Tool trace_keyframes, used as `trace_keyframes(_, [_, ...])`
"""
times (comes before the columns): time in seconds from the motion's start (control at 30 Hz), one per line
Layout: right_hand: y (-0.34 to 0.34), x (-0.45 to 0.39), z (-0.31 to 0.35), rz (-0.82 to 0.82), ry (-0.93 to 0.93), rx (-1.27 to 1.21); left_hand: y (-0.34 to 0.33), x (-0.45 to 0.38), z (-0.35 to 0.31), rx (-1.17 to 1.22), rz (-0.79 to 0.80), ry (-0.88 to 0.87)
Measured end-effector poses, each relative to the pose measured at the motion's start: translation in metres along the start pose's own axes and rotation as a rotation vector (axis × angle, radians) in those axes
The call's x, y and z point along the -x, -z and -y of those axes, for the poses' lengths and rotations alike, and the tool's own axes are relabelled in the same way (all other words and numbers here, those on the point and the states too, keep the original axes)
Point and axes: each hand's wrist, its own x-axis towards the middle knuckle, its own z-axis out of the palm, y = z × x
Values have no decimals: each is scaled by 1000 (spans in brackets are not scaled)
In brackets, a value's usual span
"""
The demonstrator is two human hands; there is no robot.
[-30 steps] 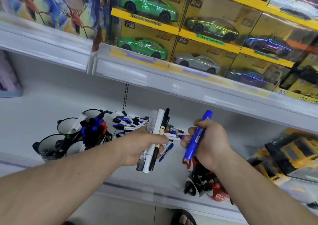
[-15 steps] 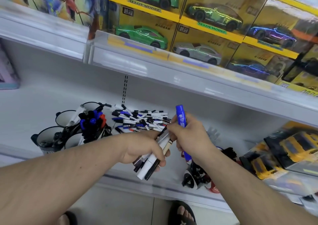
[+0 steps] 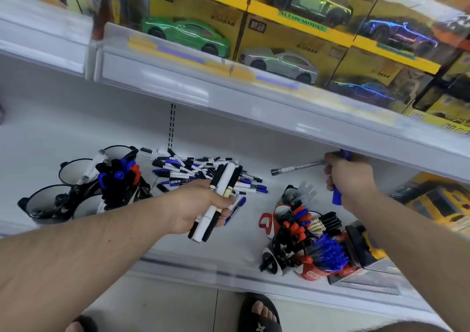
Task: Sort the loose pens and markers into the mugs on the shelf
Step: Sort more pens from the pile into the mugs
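White and black markers (image 3: 220, 199) are clenched in the left hand (image 3: 201, 206) above the shelf (image 3: 63, 133); a blue marker (image 3: 337, 196) and a grey pen (image 3: 296, 167) are grasped by the right hand (image 3: 349, 179).

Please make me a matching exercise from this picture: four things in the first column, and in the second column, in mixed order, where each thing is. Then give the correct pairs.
Things:
1. bundle of black and white markers
2. thick blue marker
3. heap of loose blue and black pens
4. bunch of blue ballpoint pens

Places:
A. lying on the white shelf, behind the left hand
B. standing in a red mug at the shelf's front edge
C. gripped in the left hand
D. gripped in the right hand

Pairs: 1-C, 2-D, 3-A, 4-B
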Motion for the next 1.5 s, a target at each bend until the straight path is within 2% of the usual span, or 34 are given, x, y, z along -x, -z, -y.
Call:
trace_keyframes(0.07, [9, -25, -13, -45, 57, 184, -12, -9, 1, 80, -11, -23])
trace_keyframes(0.2, [22, -75, -36, -74, 207, 737, -38, -31, 3, 165, -15, -15])
trace_keyframes(0.37, [16, -121, -62, -17, 284, 964, -64, -56, 8, 183, 23, 19])
trace_keyframes(0.47, [-1, -133, -77, 54, 265, 1013, -65, -69, 10, 141, 34, 13])
trace_keyframes(0.63, [-22, -145, -110, 165, 196, 956, -58, -86, 14, 116, 28, 47])
trace_keyframes(0.77, [-30, -147, -129, 181, 203, 886, -58, -89, 16, 83, 21, 69])
trace_keyframes(1.07, [-51, -148, -152, 274, 397, 1110, -52, -84, 18, 79, 38, 104])
trace_keyframes(1.27, [-66, -146, -155, 286, 327, 1189, -53, -81, 18, 93, 34, 108])
trace_keyframes(1.4, [-76, -153, -152, 377, 227, 1271, -51, -78, 18, 111, 48, 117])
trace_keyframes(1.5, [-74, -155, -146, 453, 270, 1346, -47, -73, 15, 118, 38, 110])
